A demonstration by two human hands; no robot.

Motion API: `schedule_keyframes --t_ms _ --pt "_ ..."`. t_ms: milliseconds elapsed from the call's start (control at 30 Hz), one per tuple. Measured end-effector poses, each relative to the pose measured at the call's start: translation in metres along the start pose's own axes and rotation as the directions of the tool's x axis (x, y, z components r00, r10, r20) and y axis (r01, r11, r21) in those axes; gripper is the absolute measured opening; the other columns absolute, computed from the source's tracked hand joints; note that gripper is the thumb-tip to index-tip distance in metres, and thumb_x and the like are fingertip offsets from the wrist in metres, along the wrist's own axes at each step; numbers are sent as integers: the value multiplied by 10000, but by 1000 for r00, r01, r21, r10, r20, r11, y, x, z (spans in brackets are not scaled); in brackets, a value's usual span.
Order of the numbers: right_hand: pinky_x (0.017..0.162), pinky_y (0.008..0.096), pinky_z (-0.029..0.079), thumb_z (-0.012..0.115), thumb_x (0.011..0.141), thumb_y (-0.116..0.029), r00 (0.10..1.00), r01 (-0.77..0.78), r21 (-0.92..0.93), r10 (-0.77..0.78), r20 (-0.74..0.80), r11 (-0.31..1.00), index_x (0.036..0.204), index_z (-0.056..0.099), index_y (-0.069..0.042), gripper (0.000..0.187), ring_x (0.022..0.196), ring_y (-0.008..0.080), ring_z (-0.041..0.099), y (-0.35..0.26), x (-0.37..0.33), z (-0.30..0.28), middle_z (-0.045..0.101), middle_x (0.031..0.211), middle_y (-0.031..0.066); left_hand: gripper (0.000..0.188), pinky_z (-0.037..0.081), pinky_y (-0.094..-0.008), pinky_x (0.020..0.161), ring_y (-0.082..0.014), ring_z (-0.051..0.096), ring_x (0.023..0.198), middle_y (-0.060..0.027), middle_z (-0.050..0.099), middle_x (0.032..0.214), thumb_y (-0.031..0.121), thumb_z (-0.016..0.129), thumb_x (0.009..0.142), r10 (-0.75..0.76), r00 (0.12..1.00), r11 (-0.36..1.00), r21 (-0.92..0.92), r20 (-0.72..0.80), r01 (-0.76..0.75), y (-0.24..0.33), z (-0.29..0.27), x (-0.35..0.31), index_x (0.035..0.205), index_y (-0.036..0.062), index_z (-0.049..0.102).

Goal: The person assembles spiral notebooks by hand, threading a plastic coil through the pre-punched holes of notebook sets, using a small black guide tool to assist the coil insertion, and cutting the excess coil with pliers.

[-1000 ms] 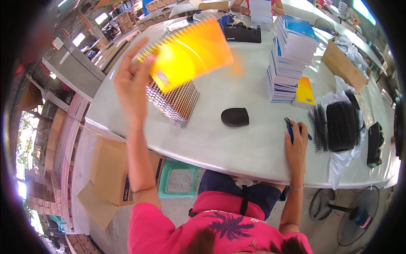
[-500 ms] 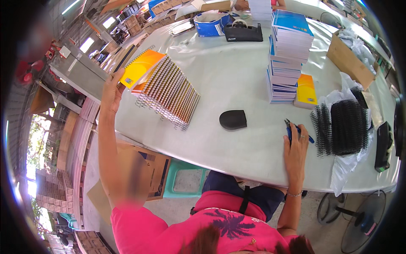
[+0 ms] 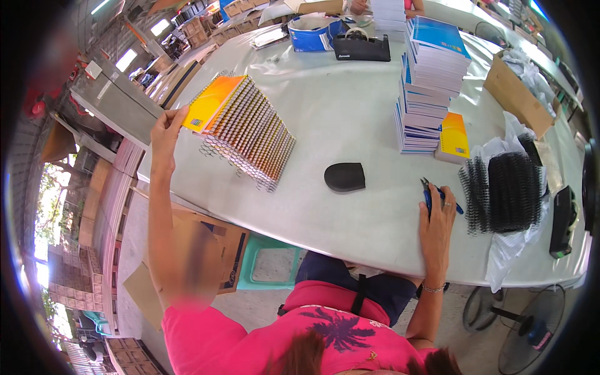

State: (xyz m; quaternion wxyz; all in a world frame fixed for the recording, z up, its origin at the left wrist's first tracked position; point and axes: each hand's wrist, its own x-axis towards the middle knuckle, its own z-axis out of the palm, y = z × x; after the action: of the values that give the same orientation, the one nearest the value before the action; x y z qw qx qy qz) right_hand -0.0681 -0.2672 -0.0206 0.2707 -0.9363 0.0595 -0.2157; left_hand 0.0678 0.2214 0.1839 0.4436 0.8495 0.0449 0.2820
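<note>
A yellow-and-orange, spiral-bound paper notebook (image 3: 214, 101), held aloft a second ago, is now laid on top of a leaning stack of wire-bound notebooks (image 3: 257, 140); its placing looks all but finished. Its corner is touched by the fingers of the left hand (image 3: 166, 130), though whether it is gripped cannot be told. Blue-handled metal pliers (image 3: 427, 195) are held loosely under the right hand (image 3: 440, 215), which is rested on the pale, smooth-topped table (image 3: 300, 119), beside bundled black plastic coils (image 3: 515, 190).

pink short-sleeved shirt (image 3: 269, 336), dark palm print (image 3: 342, 330); navy shorts (image 3: 386, 295); silvery bracelet (image 3: 434, 288)
</note>
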Motion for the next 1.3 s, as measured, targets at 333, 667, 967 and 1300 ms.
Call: schedule_keyframes --t_ms 333,667,967,1300 --pt "1100 479 317 567 963 -130 1000 -10 -1 10 15 1000 1350 512 -56 399 1322 383 381 -3 0 -2 409 1394 203 351 399 -215 640 -50 496 689 6 613 756 347 725 901 87 996 994 66 -5 -86 -8 6 2 910 -2 684" --pt "1099 500 319 577 951 -129 1000 -13 2 13 26 1000 1349 507 -35 415 1324 402 373 -6 1 -3 414 1384 243 334 435 -223 718 -61 543 762 -19 637 829 320 670 953 110 994 972 207 31 -114 -5 5 5 934 -14 675" --pt "1107 493 316 577 955 -131 1000 -11 -21 12 23 1000 1355 502 -37 417 1328 401 371 -3 0 -1 403 1400 236 387 376 -233 552 -45 482 621 -4 611 698 357 692 924 219 976 960 180 -9 -214 -4 13 7 884 -27 669" --pt "1100 480 313 568 962 -134 1000 -21 -9 21 14 1000 1342 514 -54 392 1318 385 390 -4 0 -2 410 1402 217 419 327 -301 520 -101 403 567 -9 498 635 434 718 878 172 985 832 539 -29 -130 18 13 -5 885 16 701"
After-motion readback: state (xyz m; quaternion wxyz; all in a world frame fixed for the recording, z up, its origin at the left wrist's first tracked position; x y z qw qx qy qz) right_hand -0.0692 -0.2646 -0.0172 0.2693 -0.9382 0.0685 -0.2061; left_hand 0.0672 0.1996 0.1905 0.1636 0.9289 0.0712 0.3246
